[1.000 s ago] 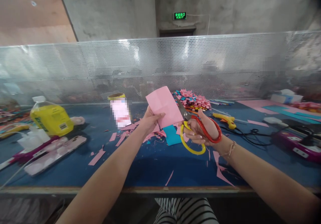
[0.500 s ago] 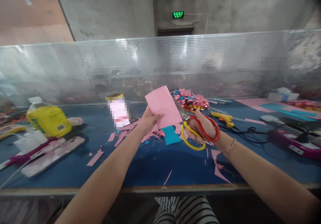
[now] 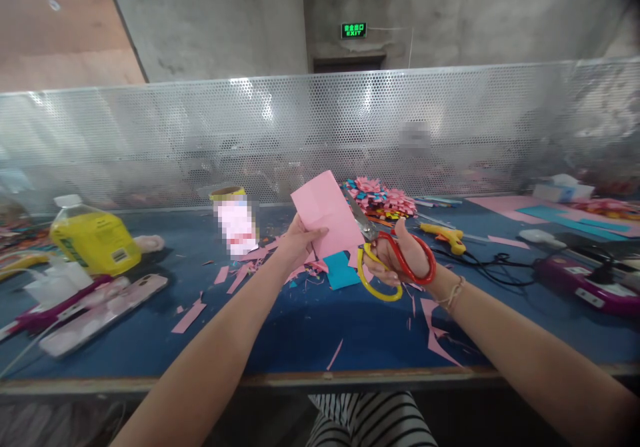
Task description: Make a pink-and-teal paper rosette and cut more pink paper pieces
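My left hand (image 3: 303, 239) pinches a pink sheet of paper (image 3: 327, 207) by its lower left part, thumb on top. In my right hand (image 3: 407, 250) are scissors (image 3: 369, 232) with one red and one yellow handle loop. Their blades lie along the right edge of the pink paper, pointing up and away; the handles are spread apart. Under the paper, a blue piece of paper (image 3: 342, 271) rests on the table among pink scraps. Just behind the scissors sits a pile of pink, blue and yellow cut paper pieces (image 3: 383, 197).
A yellow hot glue gun (image 3: 443, 235) lies right of the scissors. At left stand a jug of yellow liquid (image 3: 95, 237) and a phone (image 3: 105, 315). A purple power strip (image 3: 585, 287) is at right. A perforated metal panel (image 3: 320, 127) closes off the table's back.
The scissors' yellow loop has swung slightly left and down, with my right hand turning a little. The pink paper stays nearly in place in my left hand.
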`<act>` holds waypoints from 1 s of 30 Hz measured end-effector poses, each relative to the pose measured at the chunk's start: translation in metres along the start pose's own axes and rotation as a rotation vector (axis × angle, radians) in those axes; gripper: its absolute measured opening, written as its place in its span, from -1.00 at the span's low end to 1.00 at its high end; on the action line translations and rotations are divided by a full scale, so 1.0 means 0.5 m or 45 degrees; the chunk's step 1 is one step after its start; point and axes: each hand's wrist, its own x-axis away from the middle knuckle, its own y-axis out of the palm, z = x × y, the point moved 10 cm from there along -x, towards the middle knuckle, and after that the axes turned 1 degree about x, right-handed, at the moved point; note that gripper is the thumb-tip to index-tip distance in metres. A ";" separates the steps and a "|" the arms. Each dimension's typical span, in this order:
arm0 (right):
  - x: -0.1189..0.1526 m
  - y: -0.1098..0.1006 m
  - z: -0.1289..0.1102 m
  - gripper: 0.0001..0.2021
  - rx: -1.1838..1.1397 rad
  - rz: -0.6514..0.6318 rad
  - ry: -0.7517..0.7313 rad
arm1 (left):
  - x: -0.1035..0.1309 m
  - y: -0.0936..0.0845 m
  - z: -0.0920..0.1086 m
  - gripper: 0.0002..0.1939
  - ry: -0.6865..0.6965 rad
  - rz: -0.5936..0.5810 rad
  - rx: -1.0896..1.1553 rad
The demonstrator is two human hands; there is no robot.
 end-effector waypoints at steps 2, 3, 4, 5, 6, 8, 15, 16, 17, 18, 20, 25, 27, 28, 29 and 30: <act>0.000 0.001 0.002 -0.24 -0.018 -0.026 -0.001 | 0.001 0.001 -0.003 -0.44 -0.006 -0.001 0.003; 0.000 0.001 0.003 -0.24 -0.025 -0.031 -0.005 | 0.001 0.002 -0.004 -0.44 -0.007 -0.010 0.003; 0.000 0.000 0.004 -0.23 -0.033 -0.034 -0.007 | 0.001 0.003 -0.005 -0.45 -0.003 -0.019 0.002; 0.000 -0.001 0.006 -0.23 -0.039 -0.033 -0.005 | 0.002 0.004 -0.005 -0.45 0.003 -0.028 0.001; 0.000 -0.002 0.007 -0.23 -0.043 -0.026 -0.006 | 0.002 0.005 -0.005 -0.44 0.005 -0.036 -0.001; 0.000 -0.004 0.011 -0.22 -0.038 -0.010 -0.002 | 0.004 0.007 -0.009 -0.43 -0.009 -0.046 -0.003; -0.004 -0.009 0.006 -0.25 0.041 0.047 -0.121 | 0.010 0.007 -0.019 -0.44 -0.108 0.003 -0.019; -0.003 -0.010 0.005 -0.25 0.063 0.054 -0.120 | 0.011 0.007 -0.020 -0.45 -0.117 0.005 -0.020; -0.003 -0.010 0.004 -0.26 0.084 0.062 -0.120 | 0.011 0.007 -0.020 -0.45 -0.124 0.011 -0.022; -0.003 -0.011 0.003 -0.26 0.097 0.070 -0.120 | 0.012 0.007 -0.021 -0.46 -0.131 0.016 -0.025; -0.003 -0.011 -0.001 -0.27 0.106 0.085 -0.123 | 0.012 0.007 -0.021 -0.47 -0.137 0.023 -0.031; -0.007 -0.004 0.003 -0.25 0.019 0.071 -0.075 | 0.010 0.008 -0.017 -0.45 -0.097 0.015 -0.007; -0.009 0.000 0.006 -0.25 -0.021 0.048 -0.055 | 0.010 0.010 -0.016 -0.43 -0.084 0.003 -0.009; -0.009 0.002 0.006 -0.24 -0.035 0.041 -0.053 | 0.010 0.010 -0.016 -0.42 -0.077 0.001 -0.015; -0.010 0.003 0.006 -0.24 -0.050 0.036 -0.053 | 0.009 0.011 -0.016 -0.42 -0.069 0.000 -0.022; -0.010 0.004 0.007 -0.24 -0.066 0.033 -0.052 | 0.009 0.011 -0.015 -0.42 -0.059 0.000 -0.026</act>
